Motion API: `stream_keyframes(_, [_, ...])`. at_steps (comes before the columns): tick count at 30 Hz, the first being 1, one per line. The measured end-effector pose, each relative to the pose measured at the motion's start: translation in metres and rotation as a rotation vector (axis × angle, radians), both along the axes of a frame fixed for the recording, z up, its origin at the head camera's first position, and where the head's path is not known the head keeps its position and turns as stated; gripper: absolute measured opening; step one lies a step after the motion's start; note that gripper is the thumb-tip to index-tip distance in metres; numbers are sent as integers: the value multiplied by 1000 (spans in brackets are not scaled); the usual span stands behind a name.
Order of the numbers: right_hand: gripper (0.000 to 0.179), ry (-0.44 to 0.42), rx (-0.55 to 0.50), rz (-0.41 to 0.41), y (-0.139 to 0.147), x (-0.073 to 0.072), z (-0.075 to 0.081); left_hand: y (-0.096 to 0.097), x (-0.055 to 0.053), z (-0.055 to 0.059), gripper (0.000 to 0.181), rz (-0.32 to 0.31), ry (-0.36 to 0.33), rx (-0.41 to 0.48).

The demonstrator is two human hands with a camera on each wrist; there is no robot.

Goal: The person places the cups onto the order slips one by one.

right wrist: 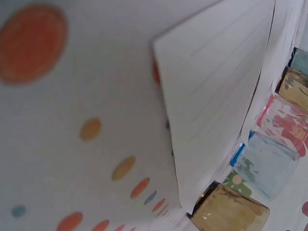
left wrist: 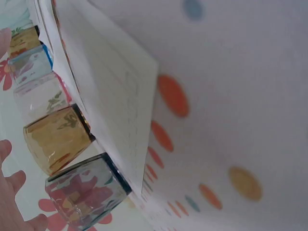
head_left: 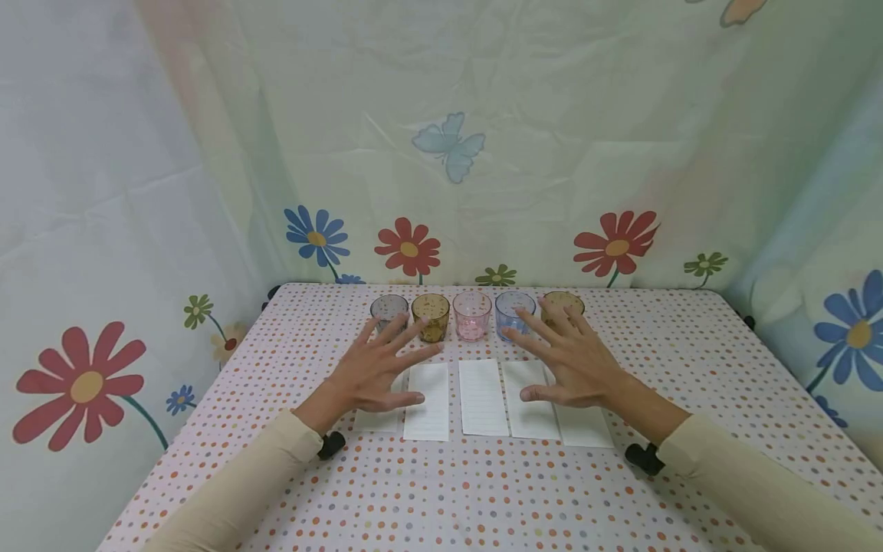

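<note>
A row of several tinted glass tumblers stands at the back of the table: a grey glass [head_left: 389, 308], an amber glass [head_left: 431, 318], a pink glass [head_left: 472, 316], a blue glass [head_left: 512, 326] and, rightmost, another amber glass [right wrist: 231, 208]. In front lie several lined white paper slips, such as the second from left [head_left: 428, 414] and the middle one [head_left: 483, 399]. My left hand [head_left: 372, 372], fingers spread, is over the leftmost slips. Spread likewise, my right hand [head_left: 576, 364] is over the rightmost slips, partly hiding the right amber glass. Neither hand holds anything.
A dotted cloth covers the table [head_left: 441, 498]. Behind and beside it hangs a curtain [head_left: 524, 207] printed with flowers and butterflies. Dark wrist devices sit under both wrists, one at the left [head_left: 332, 445] and one at the right [head_left: 645, 458].
</note>
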State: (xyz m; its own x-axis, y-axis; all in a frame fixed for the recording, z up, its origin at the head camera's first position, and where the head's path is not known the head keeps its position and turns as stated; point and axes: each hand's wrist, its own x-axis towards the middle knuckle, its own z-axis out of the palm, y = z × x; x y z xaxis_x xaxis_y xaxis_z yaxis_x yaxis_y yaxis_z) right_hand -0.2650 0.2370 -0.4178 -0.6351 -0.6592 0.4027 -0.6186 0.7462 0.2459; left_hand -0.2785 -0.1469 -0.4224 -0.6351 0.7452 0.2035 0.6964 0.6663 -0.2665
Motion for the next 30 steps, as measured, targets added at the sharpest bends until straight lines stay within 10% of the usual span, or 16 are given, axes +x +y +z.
stream_keyframes(30, [100,-14,-170,8,4,-3,-1,2,-13,19,86,100,-107,168])
